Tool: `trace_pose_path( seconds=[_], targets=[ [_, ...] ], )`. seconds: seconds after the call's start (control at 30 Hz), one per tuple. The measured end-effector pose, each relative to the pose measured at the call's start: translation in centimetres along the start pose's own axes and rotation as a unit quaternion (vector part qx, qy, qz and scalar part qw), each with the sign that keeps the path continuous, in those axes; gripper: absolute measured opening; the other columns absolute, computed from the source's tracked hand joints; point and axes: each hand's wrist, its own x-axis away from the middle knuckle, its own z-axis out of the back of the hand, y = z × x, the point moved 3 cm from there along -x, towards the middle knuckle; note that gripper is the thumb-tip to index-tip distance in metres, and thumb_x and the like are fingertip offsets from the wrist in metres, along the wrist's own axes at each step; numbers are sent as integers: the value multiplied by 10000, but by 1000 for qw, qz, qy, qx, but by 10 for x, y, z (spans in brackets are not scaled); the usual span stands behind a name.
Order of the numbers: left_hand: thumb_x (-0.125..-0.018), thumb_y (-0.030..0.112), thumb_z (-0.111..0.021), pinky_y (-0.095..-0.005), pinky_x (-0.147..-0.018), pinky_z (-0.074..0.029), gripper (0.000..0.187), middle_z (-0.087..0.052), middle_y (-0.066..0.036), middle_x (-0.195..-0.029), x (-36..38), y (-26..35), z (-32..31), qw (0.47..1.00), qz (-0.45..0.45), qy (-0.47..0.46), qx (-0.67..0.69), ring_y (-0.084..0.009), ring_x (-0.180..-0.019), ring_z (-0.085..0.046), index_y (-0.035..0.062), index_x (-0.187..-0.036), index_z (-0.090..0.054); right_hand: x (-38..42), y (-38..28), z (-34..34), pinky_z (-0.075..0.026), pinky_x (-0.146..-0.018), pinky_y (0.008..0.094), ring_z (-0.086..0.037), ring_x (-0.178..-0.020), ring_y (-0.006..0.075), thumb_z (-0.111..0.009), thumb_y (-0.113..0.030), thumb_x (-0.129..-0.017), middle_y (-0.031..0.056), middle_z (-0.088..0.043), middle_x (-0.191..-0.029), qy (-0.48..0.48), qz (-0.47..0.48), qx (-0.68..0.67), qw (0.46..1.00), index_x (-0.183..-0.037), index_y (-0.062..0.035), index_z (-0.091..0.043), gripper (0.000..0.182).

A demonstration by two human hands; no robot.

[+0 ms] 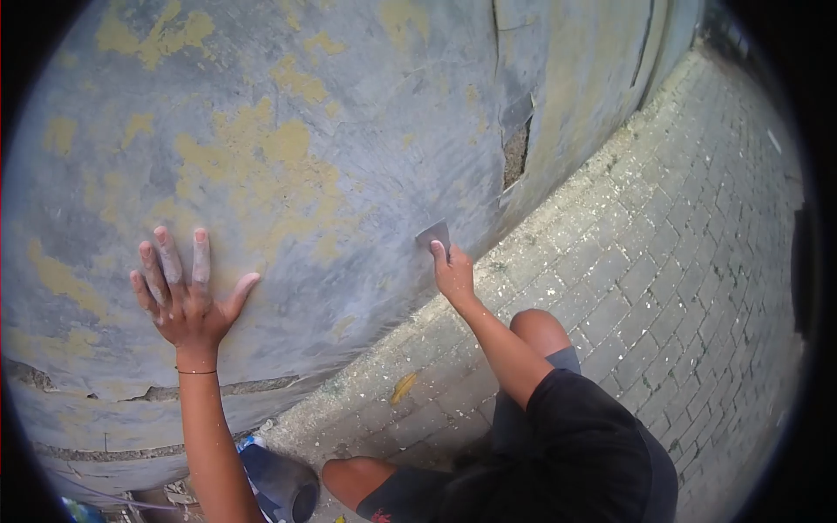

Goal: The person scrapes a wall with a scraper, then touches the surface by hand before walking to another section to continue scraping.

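My left hand (193, 301) lies flat on the grey wall (375, 113), fingers spread and dusted with pale powder. My right hand (454, 272) grips a putty knife (433, 234), thumb along its flat metal blade. The blade's far edge meets the wall low down, near where it joins the paving; the handle is hidden inside my fingers. Patches of yellow paint (288, 174) show on the wall between and above my hands.
Brick paving (645, 288) strewn with pale flakes runs along the wall's foot. A hole (516, 155) and cracks (218, 388) break the plaster. A yellow leaf (403, 387) lies on the paving. By my left forearm is a dark, rounded object (283, 484).
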Motion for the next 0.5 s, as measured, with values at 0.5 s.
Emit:
trace_pose_path(
  seconds=[0.5],
  targets=[
    [-788,783,-491,-466,-1201,-121,798,-358,-109,-1522,1,-1,0,1000,-4,18,6,-294,-1437,-271,272,-1401,-472,3,32,-12,-450,-626,420,-598,-651,326,-483,-425,-994,227,-586,-690,29,-1,3,1000,-839,44,-613,510]
  ],
)
